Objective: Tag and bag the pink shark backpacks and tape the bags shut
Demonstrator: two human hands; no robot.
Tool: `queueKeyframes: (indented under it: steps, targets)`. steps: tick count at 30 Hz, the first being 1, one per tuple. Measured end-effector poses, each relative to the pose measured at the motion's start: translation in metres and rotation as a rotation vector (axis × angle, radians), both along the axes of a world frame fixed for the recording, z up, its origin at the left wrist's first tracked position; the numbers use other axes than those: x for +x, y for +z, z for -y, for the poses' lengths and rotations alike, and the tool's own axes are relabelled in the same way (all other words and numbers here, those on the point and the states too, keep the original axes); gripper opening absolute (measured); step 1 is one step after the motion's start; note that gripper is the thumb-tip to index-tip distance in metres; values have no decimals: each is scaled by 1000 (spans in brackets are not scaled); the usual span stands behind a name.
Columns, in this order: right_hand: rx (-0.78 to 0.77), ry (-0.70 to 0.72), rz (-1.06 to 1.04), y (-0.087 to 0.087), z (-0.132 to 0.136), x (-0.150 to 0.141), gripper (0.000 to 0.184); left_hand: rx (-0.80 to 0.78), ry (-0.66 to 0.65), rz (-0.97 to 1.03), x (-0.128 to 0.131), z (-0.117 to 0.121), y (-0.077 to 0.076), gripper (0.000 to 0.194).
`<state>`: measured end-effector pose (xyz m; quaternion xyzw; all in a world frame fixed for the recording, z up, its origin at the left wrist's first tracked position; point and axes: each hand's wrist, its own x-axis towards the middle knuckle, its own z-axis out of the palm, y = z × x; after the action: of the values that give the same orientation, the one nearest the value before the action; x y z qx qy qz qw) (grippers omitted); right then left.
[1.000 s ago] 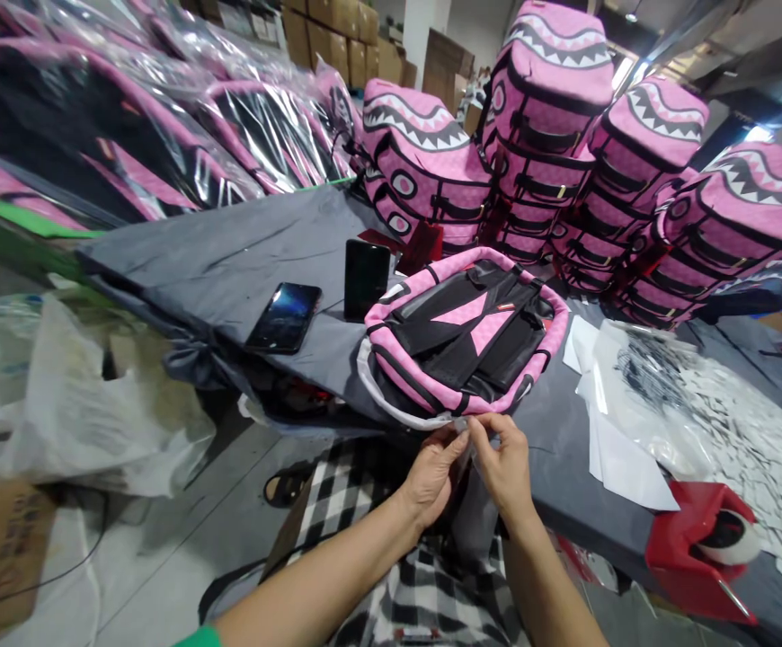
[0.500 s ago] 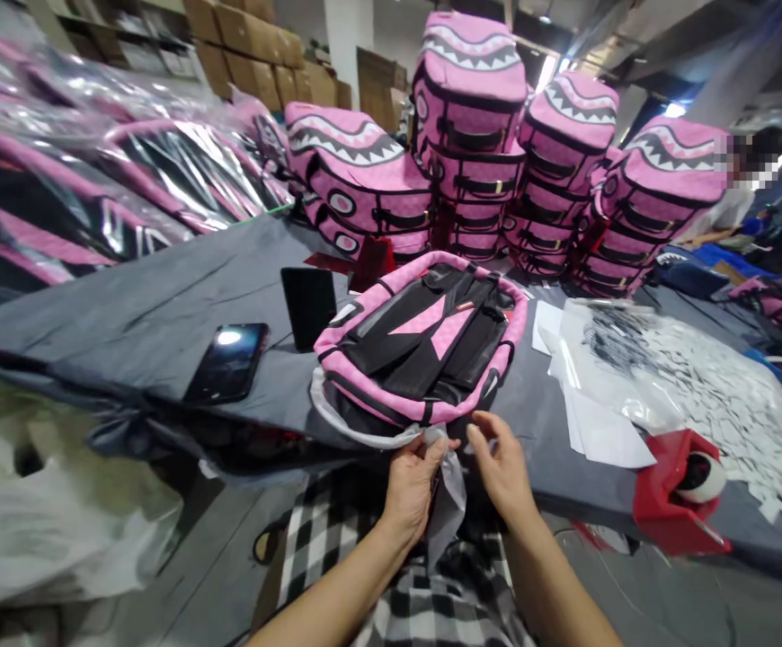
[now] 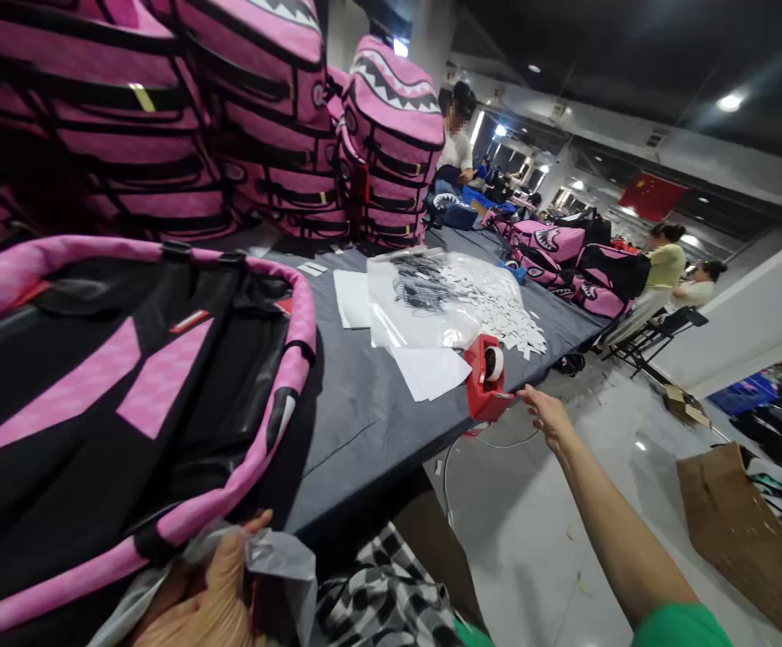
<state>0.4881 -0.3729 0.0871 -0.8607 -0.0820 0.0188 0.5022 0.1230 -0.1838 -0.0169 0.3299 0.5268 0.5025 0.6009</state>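
Observation:
In the head view, a pink and black backpack (image 3: 300, 310) lies on the grey-covered table, its straps facing up. My left hand (image 3: 208, 593) is closed at the backpack's near edge, pinching a thin translucent plastic bag (image 3: 283, 557) that reaches under the backpack. Part of that hand is covered by the plastic. Far to the right, my right hand (image 3: 547, 415) is stretched toward a red tape dispenser (image 3: 478, 391) with a white roll of tape in it. Its fingertips are at the cutter end, fingers slightly apart; whether they touch tape is too small to see.
Stacked pink shark-mouth backpacks (image 3: 391, 153) stand at the back of the table. White paper sheets (image 3: 431, 373) and a clear plastic bag (image 3: 424, 305) with small white tags lie near the dispenser. A cardboard box (image 3: 734, 530) sits on the floor. Other people are in the distance.
My view has swung right. My right hand has moved from beside the backpack's edge out to the tape dispenser. My left hand still grips the plastic bag.

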Motion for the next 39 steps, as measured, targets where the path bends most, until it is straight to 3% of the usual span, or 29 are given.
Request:
queueKeyframes:
  steps: [4,7,13,16,19,22,26,27,29,32,35,39]
  targets:
    - [10,33,-84,-15,-27,1,57,-17,-20,-77,-2,1,5,36]
    - [48,49,-68,-14,-43,1,48,-18,-27,-81,-1,0,9,37]
    - [173,95,43,-4,-36,-22,40,-13,-17,-57,-1,1,10,36]
    - [266,110,-2,-17,-27,-45,48,-25,-16,-22,0,1,10,33]
    - [362,161,-118,-39,-37,-71,59,-68,35,75,3,0,12,33]
    - [401,353,-284,-53,-69,-111,63,-89,105,109,8,1,13,36]
    - [372,915,-547,-41,-112,-183,47,-65,112,160,13,4,13,40]
    - [321,1082,-509,-33,-121,-197,43,-47,103,183,15,4,13,40]
    - [173,1375,-242,-16,-142,-215,38,-10,98,236,17,1,12,38]
    - [-14,1617,274,-1,-175,-227,34,25,120,346,18,-3,11,38]
    - [-138,1673,620,-1,-197,-231,33,24,117,426,19,-3,8,44]
    - [-290,1602,943,-10,-203,-234,24,25,83,432,19,-3,2,42]
